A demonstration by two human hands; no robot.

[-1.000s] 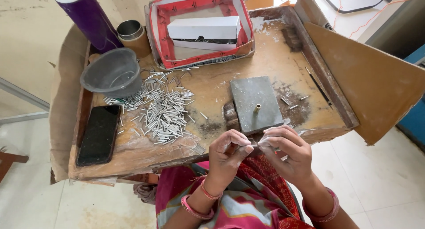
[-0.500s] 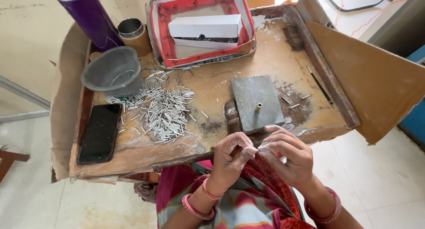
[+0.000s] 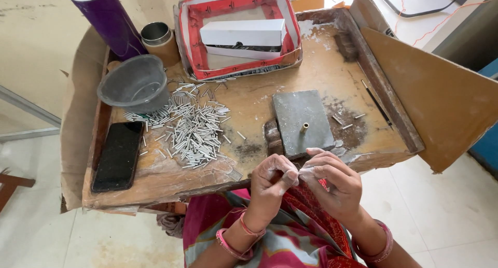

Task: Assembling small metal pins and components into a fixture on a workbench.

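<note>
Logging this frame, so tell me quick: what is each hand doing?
Left hand: fingers pinched shut; what they hold cannot be told.
Right hand: fingertips pinched against the left's; contents hidden.

Pale tiled floor [image 3: 456, 216], evenly daylit, no hard shadows. Worn wooden surface [image 3: 249, 99] with raised rim, dusted white in patches. Brown board [image 3: 436, 92] leans at its right edge. Dark wooden furniture piece [image 3: 13, 187] at far left.
</note>
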